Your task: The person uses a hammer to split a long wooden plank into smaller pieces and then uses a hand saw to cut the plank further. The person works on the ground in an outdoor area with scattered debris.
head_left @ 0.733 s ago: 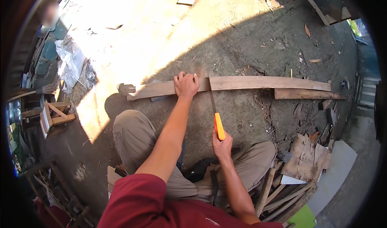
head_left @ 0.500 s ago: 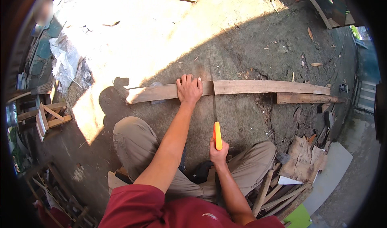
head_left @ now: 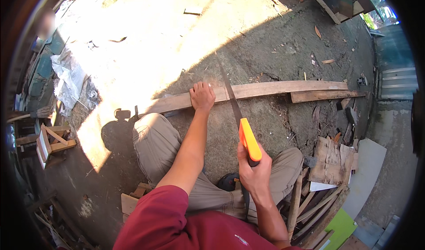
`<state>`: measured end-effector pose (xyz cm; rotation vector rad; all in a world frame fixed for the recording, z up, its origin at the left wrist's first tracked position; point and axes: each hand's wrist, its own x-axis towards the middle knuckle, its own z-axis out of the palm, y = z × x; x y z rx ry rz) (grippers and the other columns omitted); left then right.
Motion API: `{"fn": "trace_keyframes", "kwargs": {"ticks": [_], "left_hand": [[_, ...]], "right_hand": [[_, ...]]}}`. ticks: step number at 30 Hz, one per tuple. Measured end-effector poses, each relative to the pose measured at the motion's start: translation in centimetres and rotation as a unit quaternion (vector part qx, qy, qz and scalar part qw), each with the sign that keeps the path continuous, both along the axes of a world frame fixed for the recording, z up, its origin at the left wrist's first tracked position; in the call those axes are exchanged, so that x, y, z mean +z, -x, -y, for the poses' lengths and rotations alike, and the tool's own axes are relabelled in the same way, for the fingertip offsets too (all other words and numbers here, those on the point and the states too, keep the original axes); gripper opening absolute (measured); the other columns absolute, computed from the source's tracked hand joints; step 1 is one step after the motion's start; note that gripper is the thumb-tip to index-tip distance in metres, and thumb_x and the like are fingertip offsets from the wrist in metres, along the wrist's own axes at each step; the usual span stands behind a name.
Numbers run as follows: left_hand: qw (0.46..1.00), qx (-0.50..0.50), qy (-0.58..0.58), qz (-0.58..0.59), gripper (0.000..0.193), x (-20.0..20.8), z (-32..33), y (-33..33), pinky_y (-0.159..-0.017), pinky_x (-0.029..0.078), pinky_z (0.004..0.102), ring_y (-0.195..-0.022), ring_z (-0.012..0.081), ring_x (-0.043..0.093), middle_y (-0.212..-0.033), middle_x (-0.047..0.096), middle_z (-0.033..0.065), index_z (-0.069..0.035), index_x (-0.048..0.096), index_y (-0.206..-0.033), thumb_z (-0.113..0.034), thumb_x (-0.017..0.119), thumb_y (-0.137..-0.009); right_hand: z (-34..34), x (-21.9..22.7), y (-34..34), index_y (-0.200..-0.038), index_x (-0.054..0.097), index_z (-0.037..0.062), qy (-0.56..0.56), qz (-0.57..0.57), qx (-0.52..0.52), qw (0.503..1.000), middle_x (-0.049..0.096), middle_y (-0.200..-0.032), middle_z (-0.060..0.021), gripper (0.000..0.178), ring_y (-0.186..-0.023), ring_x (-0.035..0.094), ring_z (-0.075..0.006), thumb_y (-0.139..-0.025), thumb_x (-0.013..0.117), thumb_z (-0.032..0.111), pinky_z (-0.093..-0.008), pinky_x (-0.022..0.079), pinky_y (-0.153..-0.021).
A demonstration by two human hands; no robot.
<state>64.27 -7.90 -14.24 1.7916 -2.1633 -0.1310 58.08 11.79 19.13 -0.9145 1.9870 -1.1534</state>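
A long, pale wooden plank (head_left: 274, 89) lies across the dirt ground before my knees. My left hand (head_left: 202, 96) grips it left of its middle, with the fingertips over the far edge. My right hand (head_left: 256, 168) is closed around the orange-and-black handle of a handsaw (head_left: 249, 139), in front of my right knee. Its blade points away from me and slants up to the left, crossing over the plank just right of my left hand. A thin line shows on the wood beside the blade. I cannot tell whether the teeth touch the wood.
A second, shorter board (head_left: 325, 96) lies along the plank's near right side. Scrap wood (head_left: 332, 161) and a pale sheet (head_left: 365, 175) are piled at the right. A small wooden frame (head_left: 55, 144) and crumpled plastic (head_left: 68, 79) are at the left.
My right hand and the saw handle look larger and have shifted right. The blade, nearly straight ahead before, now slants. My left hand keeps its hold on the plank; the whole view has shifted.
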Motion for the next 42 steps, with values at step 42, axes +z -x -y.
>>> {"fn": "trace_keyframes", "kwargs": {"ticks": [42], "left_hand": [[0.81, -0.291, -0.502, 0.085, 0.075, 9.1, 8.2, 1.5, -0.087, 0.054, 0.0468, -0.108, 0.0346, 0.068, -0.122, 0.07, 0.0198, 0.004, 0.072, -0.115, -0.05, 0.083, -0.063]], "right_hand": [[-14.8, -11.8, 2.1, -0.098, 0.066, -0.0041, 0.046, -0.022, -0.047, 0.998, 0.054, -0.069, 0.0025, 0.015, -0.064, 0.048, -0.0058, -0.097, 0.066, 0.01, -0.0261, 0.04, -0.058]]}}
